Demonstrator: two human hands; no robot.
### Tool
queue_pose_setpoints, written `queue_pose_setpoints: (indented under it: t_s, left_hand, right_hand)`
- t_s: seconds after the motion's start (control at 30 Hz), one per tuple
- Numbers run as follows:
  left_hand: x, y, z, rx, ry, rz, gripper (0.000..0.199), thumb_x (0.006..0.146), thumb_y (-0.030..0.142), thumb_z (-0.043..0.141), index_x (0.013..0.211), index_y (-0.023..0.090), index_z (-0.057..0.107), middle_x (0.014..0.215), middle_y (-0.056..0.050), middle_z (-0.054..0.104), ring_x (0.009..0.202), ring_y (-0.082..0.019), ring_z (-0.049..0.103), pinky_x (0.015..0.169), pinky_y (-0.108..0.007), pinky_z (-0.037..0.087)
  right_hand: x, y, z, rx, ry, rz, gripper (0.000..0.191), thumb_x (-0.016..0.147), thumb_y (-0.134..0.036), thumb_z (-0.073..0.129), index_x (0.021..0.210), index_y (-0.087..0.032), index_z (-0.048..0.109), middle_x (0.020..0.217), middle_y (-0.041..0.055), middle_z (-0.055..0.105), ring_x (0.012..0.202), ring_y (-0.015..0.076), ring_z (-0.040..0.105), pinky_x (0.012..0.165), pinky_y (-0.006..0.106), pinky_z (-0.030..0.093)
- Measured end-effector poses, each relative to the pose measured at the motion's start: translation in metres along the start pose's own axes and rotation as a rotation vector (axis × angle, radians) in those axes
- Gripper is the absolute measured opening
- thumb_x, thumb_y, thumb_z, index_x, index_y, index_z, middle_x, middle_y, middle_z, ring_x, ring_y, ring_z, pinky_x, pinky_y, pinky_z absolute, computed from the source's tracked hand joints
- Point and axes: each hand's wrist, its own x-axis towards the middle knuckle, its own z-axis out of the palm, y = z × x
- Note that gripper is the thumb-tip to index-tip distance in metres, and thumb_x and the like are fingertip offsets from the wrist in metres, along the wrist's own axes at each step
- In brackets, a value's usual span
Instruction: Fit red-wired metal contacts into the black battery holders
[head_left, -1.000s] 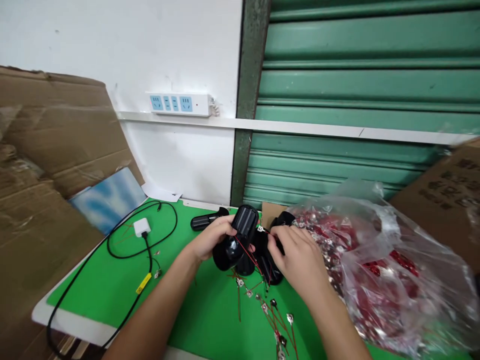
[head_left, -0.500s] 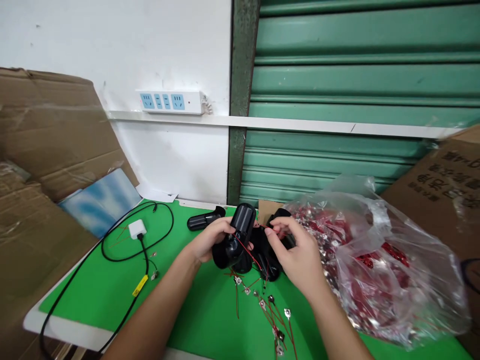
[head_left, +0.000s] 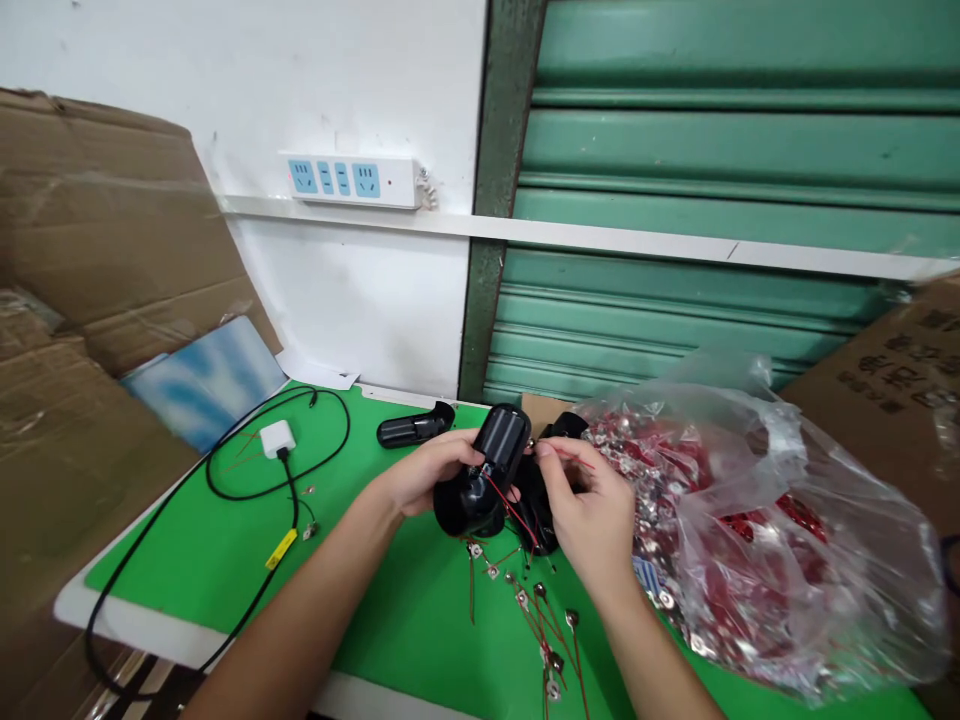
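My left hand [head_left: 439, 468] is closed around a black plastic housing [head_left: 501, 440] with a long open hollow like a battery compartment and a rounded lower end. A red wire [head_left: 510, 505] runs out of the housing. My right hand [head_left: 589, 490] pinches a small metal contact piece with a red wire [head_left: 574, 458] at the housing's right side; the fingertips partly cover it. Under and behind my hands lie more black housings [head_left: 536, 510]. Several loose metal contacts with red wires [head_left: 553, 688] are scattered on the green mat in front.
To the right sits a clear plastic bag [head_left: 750, 560] full of metal contacts and red wires. Left are a black cable [head_left: 217, 490], a white adapter [head_left: 277, 439] and cardboard [head_left: 120, 230]. One black housing [head_left: 412, 428] lies at the back. A power strip [head_left: 352, 180] is on the wall.
My right hand has brought the contact piece from a short way off to the housing's upper right edge. The left hand still holds the housing. The view has shifted slightly.
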Motion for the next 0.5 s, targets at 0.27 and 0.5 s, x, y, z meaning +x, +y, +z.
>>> queue_pose_setpoints:
  t_s: [0.27,0.5]
  left_hand:
    - [-0.001,0.004,-0.016,0.121,0.154,-0.063,0.04,0.082,0.035,0.072,0.117,0.017,0.073,0.106,-0.007,0.079,0.093,-0.017,0.07,0.095,-0.03,0.051]
    - [0.002,0.0,-0.012,0.365,0.151,-0.057,0.032,0.095,0.037,0.054,0.115,0.02,0.072,0.118,-0.002,0.075,0.118,-0.02,0.061,0.117,-0.036,0.039]
  right_hand:
    - [0.006,-0.015,-0.009,-0.097,-0.249,-0.318,0.01,0.099,-0.019,0.062,0.093,-0.022,0.07,0.078,-0.0011,0.072,0.064,0.0125,0.065,0.062,0.023,0.051]
    - [-0.002,-0.013,-0.004,-0.214,-0.428,-0.41,0.011,0.102,-0.018,0.059,0.095,-0.02,0.068,0.08,0.0003,0.07,0.068,0.0141,0.066,0.064,0.024,0.05]
